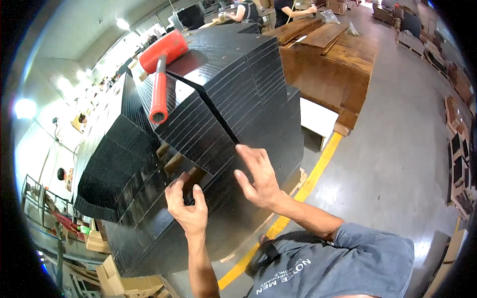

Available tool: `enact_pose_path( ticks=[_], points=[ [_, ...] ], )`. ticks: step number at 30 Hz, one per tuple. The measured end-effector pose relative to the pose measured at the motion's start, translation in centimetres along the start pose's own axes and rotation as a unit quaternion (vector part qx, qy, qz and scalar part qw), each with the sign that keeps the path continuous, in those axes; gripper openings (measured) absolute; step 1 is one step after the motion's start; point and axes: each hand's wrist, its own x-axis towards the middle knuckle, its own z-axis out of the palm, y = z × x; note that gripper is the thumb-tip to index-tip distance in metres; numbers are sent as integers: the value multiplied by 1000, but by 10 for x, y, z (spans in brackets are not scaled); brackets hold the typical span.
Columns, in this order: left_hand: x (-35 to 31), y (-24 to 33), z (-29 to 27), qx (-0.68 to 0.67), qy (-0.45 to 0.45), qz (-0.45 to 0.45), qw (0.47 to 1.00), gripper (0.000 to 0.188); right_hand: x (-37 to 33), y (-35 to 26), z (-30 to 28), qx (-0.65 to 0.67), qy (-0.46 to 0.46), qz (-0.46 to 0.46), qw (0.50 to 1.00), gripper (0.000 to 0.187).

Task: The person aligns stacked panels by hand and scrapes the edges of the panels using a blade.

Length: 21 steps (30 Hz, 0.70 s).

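Observation:
In front of me stands a tall stack of black boards (248, 94) with their edges showing as layers. My right hand (259, 181) is at the stack's near side, fingers and thumb apart, fingertips at the lower end of a dark slanting gap between boards. Lower and to the left, my left hand (188, 206) has its fingers bent and thumb apart, by an opening in the stack. Nothing shows in either hand; whether the left fingertips touch a board I cannot tell. A mallet with a red head (164, 51) and red grip lies on top of the stack, its handle toward me.
Light wooden pieces (174, 163) show in the stack's opening. More black boards (117, 166) stand at the left. Beyond are brown wooden panels (328, 64) and a white board (318, 119). A yellow line (318, 171) runs along the floor at the right. Two people work at the back.

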Motion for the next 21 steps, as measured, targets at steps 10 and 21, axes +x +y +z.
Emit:
enact_pose_path(
  ticks=[10, 21],
  points=[
    [1, -2, -23, 4, 1, -16, 1000, 33, -1, -26, 35, -26, 63, 52, 996, 60],
    [5, -20, -49, -111, -54, -75, 989, 52, -7, -66, 69, -54, 28, 70, 996, 53]
  ],
)
